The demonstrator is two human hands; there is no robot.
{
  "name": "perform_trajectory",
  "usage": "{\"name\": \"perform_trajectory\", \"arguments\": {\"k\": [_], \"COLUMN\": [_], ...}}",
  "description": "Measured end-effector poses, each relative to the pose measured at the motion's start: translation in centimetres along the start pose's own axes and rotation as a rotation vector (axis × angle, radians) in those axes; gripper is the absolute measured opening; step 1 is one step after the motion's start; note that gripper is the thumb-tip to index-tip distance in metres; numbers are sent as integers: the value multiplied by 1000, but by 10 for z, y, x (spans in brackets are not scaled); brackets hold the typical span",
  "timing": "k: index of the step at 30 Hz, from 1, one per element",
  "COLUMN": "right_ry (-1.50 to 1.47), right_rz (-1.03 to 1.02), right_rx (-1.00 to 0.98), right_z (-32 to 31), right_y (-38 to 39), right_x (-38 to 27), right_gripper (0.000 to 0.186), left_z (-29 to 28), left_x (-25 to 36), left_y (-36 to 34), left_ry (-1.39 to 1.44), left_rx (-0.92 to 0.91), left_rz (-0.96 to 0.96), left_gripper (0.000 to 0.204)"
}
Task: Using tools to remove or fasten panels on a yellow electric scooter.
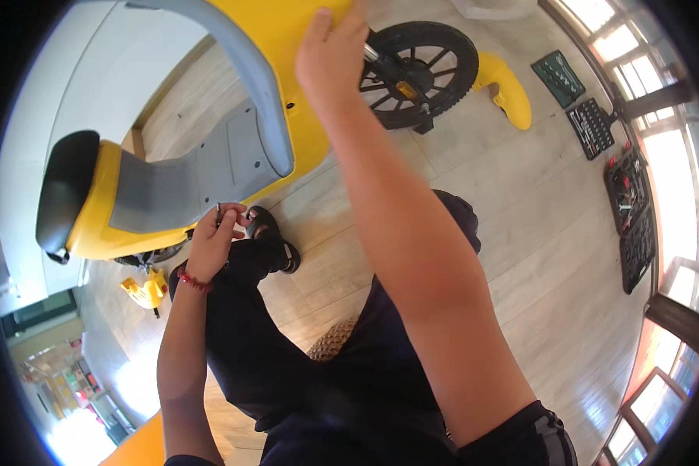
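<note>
My left hand (213,241), with a red bracelet at the wrist, pinches a small dark slim tool (219,211) beside the grey footboard (210,179) of a yellow scooter. My right hand (330,62) reaches up to the scooter's yellow front panel (276,35), its fingers curled at the panel's edge just left of the black front wheel (419,74); some fingertips are hard to make out. The black seat (66,182) is at the left, and a grey trim strip (260,70) runs along the inside of the front panel.
A loose yellow curved part (512,97) lies right of the wheel, another yellow piece (140,291) behind the scooter. Open tool cases (629,260) line the window side at the right. My legs and a woven seat (330,342) are below. A white cabinet (85,70) stands beyond the scooter.
</note>
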State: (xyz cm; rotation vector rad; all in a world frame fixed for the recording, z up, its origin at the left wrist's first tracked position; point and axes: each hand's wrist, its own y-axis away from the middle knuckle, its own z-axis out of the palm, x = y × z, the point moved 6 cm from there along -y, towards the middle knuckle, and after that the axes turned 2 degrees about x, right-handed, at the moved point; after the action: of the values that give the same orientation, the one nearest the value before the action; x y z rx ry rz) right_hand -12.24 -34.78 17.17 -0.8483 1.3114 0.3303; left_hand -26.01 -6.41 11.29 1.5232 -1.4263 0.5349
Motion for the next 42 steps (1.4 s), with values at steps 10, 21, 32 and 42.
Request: {"name": "perform_trajectory", "arguments": {"k": [10, 21, 32, 42], "right_ry": [-106, 24, 29, 227], "right_rz": [126, 209, 190, 219], "right_rx": [-565, -832, -674, -706], "right_z": [-6, -8, -10, -12], "right_y": [22, 16, 9, 12], "right_x": [54, 24, 56, 52], "right_gripper": [93, 62, 66, 62], "left_z": [-3, 30, 44, 44], "left_x": [-22, 66, 71, 70], "left_y": [-8, -94, -122, -119], "left_ry": [139, -114, -91, -111], "left_rx": [42, 390, 269, 284], "left_rz": [-78, 299, 225, 256], "left_gripper": [27, 23, 22, 25]}}
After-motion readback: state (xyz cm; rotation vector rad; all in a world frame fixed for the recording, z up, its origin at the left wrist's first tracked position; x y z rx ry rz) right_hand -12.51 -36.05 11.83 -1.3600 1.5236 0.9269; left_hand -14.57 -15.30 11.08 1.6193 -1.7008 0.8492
